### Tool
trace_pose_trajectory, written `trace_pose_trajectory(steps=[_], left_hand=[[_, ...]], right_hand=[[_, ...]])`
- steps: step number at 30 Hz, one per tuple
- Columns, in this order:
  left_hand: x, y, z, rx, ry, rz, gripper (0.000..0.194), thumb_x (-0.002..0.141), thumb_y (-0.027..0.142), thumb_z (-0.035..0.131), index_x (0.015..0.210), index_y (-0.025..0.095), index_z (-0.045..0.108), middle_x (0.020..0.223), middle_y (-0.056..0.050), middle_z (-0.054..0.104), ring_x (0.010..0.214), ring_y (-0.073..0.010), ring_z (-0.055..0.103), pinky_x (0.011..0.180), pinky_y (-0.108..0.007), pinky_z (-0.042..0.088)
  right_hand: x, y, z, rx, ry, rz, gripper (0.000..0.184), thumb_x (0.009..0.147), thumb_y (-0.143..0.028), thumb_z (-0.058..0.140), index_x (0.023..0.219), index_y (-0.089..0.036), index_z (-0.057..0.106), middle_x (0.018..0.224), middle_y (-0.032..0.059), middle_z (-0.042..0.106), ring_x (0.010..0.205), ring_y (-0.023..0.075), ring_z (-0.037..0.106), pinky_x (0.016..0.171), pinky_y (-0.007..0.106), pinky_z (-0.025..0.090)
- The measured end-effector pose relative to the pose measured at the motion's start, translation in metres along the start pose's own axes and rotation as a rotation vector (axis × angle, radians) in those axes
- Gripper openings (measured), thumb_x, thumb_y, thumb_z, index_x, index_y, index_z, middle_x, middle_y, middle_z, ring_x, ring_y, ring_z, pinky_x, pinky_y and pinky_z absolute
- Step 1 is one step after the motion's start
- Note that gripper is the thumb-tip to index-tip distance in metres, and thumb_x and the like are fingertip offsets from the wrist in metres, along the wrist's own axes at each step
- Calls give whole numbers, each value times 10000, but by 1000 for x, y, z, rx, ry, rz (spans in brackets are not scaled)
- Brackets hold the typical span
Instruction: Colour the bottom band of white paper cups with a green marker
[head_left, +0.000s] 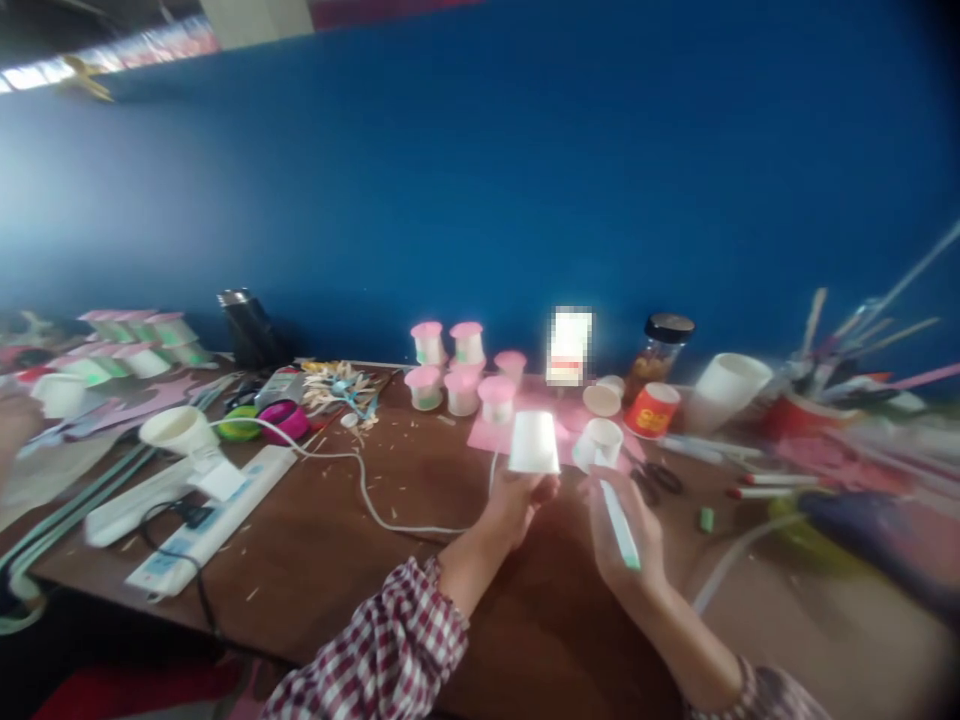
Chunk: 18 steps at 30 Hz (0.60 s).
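An upside-down white paper cup [535,443] is held up over the table by my left hand [517,505], its fingers wrapped near the rim. My right hand [630,535] grips a white marker with a green end [620,525], its tip pointing away from me. Just beyond the right hand is another white paper cup [600,440], open side up; whether the marker touches it I cannot tell. Behind the held cup, several small cups topped with pink paper discs [497,398] are grouped. Pink paper sheets [487,430] lie beneath some of these things. A small green marker cap [706,519] rests at the right.
A white power strip [210,525] and a trailing white cable [367,500] occupy the left. Scissors [660,478], a red cup [652,411] and a lidded jar [661,350] stand or lie right of centre. A bright phone [568,345] leans at the back. Blue wall [480,180] behind.
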<state>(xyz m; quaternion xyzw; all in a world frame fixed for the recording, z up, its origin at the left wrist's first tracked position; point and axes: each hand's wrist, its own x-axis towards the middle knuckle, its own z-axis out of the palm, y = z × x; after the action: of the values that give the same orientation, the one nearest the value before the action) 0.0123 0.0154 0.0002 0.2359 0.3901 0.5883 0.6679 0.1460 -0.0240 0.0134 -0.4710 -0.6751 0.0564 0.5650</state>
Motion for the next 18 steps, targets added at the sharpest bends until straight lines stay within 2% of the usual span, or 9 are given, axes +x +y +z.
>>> trace_pose_trajectory(steps=[3, 8, 12, 15, 18], left_hand=[[1, -1, 0, 27, -13, -12, 322, 546, 256, 837, 772, 157, 630, 643, 11, 625, 565, -92, 576, 558, -223, 458], [0, 0, -2, 73, -37, -37, 284, 597, 269, 806, 789, 145, 637, 680, -18, 646, 589, -111, 598, 563, -231, 468], [-4, 1, -2, 92, -56, -21, 249, 656, 300, 768, 803, 148, 636, 719, -28, 660, 625, -119, 610, 597, -242, 481], [-6, 2, -1, 112, -72, -9, 240, 662, 301, 762, 799, 146, 641, 726, -33, 668, 647, -131, 620, 620, -257, 491], [-6, 0, -1, 128, -61, -6, 258, 669, 327, 751, 818, 149, 640, 732, -38, 676, 657, -144, 633, 633, -273, 503]], right_hand=[[-1, -1, -2, 73, -15, 7, 187, 905, -192, 527, 1072, -185, 610, 808, 42, 678, 675, 164, 668, 672, 284, 553], [2, -12, -9, 148, -39, -73, 233, 888, -153, 529, 1097, -192, 625, 903, 69, 687, 759, 179, 673, 681, 290, 548], [7, -20, -18, 148, -99, -19, 212, 905, -173, 491, 1055, -190, 640, 905, 71, 682, 794, 189, 656, 712, 313, 534], [11, -23, -25, 170, -147, 58, 203, 921, -211, 474, 1057, -188, 623, 857, 58, 667, 707, 166, 630, 628, 276, 517], [17, -24, -30, 228, -223, 124, 153, 921, -239, 485, 1024, -175, 578, 733, 17, 609, 543, 119, 549, 478, 217, 448]])
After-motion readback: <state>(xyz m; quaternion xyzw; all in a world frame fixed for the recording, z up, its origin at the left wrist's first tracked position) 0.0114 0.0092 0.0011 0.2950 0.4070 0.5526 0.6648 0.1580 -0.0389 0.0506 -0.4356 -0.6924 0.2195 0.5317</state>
